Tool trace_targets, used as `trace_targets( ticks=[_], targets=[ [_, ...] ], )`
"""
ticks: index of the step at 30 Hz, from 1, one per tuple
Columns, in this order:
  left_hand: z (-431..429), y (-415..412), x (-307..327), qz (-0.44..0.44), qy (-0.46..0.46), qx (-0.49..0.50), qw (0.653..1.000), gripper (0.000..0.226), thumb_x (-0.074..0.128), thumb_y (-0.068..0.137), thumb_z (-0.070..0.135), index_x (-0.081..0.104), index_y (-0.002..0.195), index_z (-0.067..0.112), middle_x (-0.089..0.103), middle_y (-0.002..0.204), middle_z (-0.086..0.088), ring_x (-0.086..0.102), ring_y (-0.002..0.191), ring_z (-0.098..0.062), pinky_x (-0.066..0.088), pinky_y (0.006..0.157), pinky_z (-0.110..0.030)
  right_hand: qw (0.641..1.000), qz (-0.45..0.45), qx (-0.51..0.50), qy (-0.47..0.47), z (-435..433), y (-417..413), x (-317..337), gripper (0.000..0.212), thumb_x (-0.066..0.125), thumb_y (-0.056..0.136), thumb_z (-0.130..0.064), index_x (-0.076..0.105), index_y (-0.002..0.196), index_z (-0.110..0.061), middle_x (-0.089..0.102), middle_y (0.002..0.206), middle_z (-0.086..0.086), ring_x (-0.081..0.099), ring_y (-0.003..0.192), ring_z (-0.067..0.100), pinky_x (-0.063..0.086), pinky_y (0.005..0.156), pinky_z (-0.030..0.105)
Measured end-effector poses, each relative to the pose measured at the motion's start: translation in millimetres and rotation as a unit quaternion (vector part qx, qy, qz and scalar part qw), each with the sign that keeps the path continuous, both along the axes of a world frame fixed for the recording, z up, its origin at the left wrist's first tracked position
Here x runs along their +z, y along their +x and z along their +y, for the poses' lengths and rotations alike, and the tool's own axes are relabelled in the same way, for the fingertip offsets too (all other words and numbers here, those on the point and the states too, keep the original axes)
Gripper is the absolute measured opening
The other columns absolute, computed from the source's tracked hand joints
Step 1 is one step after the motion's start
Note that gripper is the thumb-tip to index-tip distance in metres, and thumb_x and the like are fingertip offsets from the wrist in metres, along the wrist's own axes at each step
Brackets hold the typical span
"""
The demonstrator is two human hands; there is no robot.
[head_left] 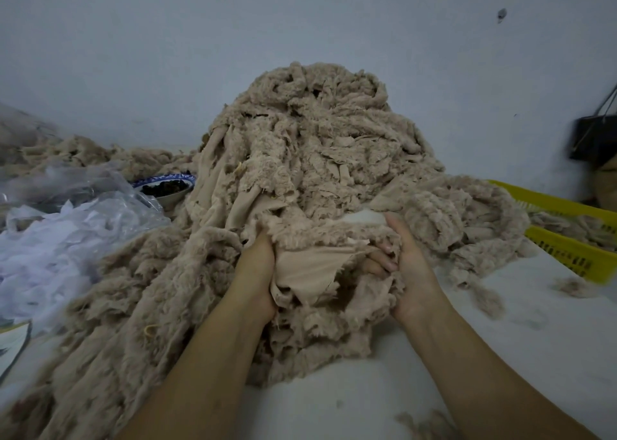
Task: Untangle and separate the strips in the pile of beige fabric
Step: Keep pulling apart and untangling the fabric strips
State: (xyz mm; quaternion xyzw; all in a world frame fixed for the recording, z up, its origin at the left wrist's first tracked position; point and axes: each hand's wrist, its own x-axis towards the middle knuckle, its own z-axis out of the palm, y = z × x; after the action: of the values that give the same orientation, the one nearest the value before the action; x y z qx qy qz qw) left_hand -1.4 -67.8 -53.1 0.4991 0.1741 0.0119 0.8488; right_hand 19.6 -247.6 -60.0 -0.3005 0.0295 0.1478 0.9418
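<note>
One big pile of beige fabric [300, 145] is sitting on the bench [367, 403], two yellow baskets [567, 251] lying right of it, one bowl [167, 190] left. Two hands are working its near edge: left hand [257, 272] and right hand [410, 269] are each clutching a bunch of fabric.

The pile of beige fabric [300, 145] is showing a shaggy, fleecy cloth face, its backing at the centre looking smooth and matt. At nine o'clock the clear plastic bag [76, 199] is gleaming, thin and crinkled. At three o'clock the yellow basket [574, 256] is looking like hard, perforated plastic. The tabletop [350, 403] at six o'clock is looking matt.
</note>
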Motion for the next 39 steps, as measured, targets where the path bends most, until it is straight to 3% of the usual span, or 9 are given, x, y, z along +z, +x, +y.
trace_targets(
  ticks=[4,7,11,15,21,27,31,35,39],
  targets=[
    [-3.0,-2.2,-3.9,0.005,0.019,-0.022,1.000,0.032,0.053,0.100,0.039,0.074,0.103,0.015,0.077,0.092,-0.009,0.075,0.078,-0.024,0.061,0.059,-0.033,0.961,-0.027,-0.065,-0.269,0.7,1.7,-7.9,0.025,0.060,0.095,-0.043,0.065,0.087,-0.019,0.063,0.067,0.003,0.058,0.055,0.015,0.052,0.055,0.027],
    [-2.2,-3.2,-6.8,0.007,0.045,-0.026,0.999,0.031,0.050,0.101,0.036,0.072,0.103,0.014,0.077,0.089,-0.009,0.075,0.079,-0.024,0.062,0.069,-0.036,0.783,-0.136,-0.152,-0.587,10.0,-1.0,-17.8,0.023,0.045,0.100,-0.047,0.053,0.088,-0.029,0.063,0.095,0.002,0.058,0.079,0.011,0.043,0.063,0.026],
    [-6.3,-4.2,-8.0,-0.011,0.158,0.013,0.987,0.038,0.051,0.099,0.041,0.066,0.119,0.012,0.074,0.107,-0.011,0.071,0.097,-0.027,0.056,0.092,-0.043,0.758,-0.330,-0.170,-0.537,18.1,-12.2,-14.2,0.040,0.043,0.087,-0.069,0.052,0.113,-0.040,0.052,0.120,-0.022,0.049,0.104,-0.015,0.041,0.078,0.003],
    [-14.1,-7.1,-5.1,0.002,0.261,0.000,0.965,0.051,0.052,0.095,0.052,0.065,0.118,0.008,0.072,0.100,-0.007,0.071,0.087,-0.014,0.055,0.070,-0.023,0.601,-0.416,-0.106,-0.674,32.7,-11.3,-24.2,0.035,0.053,0.093,-0.051,0.055,0.122,-0.032,0.049,0.108,-0.020,0.046,0.108,0.002,0.037,0.083,0.013],
    [-10.7,-12.7,-6.0,-0.088,0.278,-0.210,0.933,0.031,0.077,0.078,0.047,0.073,0.071,0.017,0.074,0.081,0.000,0.069,0.066,-0.013,0.049,0.053,-0.019,0.855,-0.160,-0.197,-0.453,10.3,9.0,-21.6,0.032,0.048,0.101,-0.046,0.064,0.087,-0.023,0.071,0.088,-0.003,0.068,0.089,0.016,0.056,0.081,0.035],
    [8.6,-12.3,0.9,-0.080,0.095,-0.196,0.973,0.047,0.095,0.045,0.044,0.077,0.077,0.015,0.073,0.080,-0.011,0.068,0.068,-0.022,0.054,0.060,-0.028,0.934,-0.010,-0.220,-0.281,-6.2,21.7,-16.5,0.035,0.048,0.101,-0.046,0.067,0.113,-0.019,0.074,0.109,0.008,0.071,0.099,0.027,0.057,0.091,0.051],
    [13.1,-2.3,3.6,-0.085,-0.019,0.041,0.995,0.027,0.073,0.086,0.035,0.075,0.096,0.010,0.076,0.091,-0.012,0.073,0.074,-0.025,0.059,0.058,-0.033,0.943,-0.024,-0.216,-0.254,-11.7,20.7,-16.1,0.033,0.053,0.100,-0.043,0.066,0.118,-0.019,0.075,0.105,0.003,0.072,0.098,0.021,0.059,0.088,0.045],
    [16.0,7.1,-9.4,-0.073,0.080,0.241,0.964,0.025,0.060,0.097,0.037,0.066,0.081,0.019,0.070,0.088,-0.004,0.066,0.087,-0.023,0.057,0.082,-0.042,0.948,-0.051,-0.194,-0.248,-7.2,17.9,-12.7,0.027,0.053,0.101,-0.039,0.069,0.105,-0.018,0.076,0.103,0.007,0.073,0.095,0.025,0.057,0.089,0.047],
    [16.1,8.8,-11.1,-0.075,0.173,0.298,0.936,0.021,0.050,0.101,0.030,0.059,0.085,0.019,0.062,0.091,0.001,0.059,0.093,-0.021,0.050,0.074,-0.030,0.956,-0.057,-0.171,-0.232,-7.3,16.4,-11.8,0.029,0.054,0.101,-0.037,0.067,0.116,-0.016,0.075,0.108,0.010,0.072,0.099,0.029,0.054,0.094,0.055]
  ],
)
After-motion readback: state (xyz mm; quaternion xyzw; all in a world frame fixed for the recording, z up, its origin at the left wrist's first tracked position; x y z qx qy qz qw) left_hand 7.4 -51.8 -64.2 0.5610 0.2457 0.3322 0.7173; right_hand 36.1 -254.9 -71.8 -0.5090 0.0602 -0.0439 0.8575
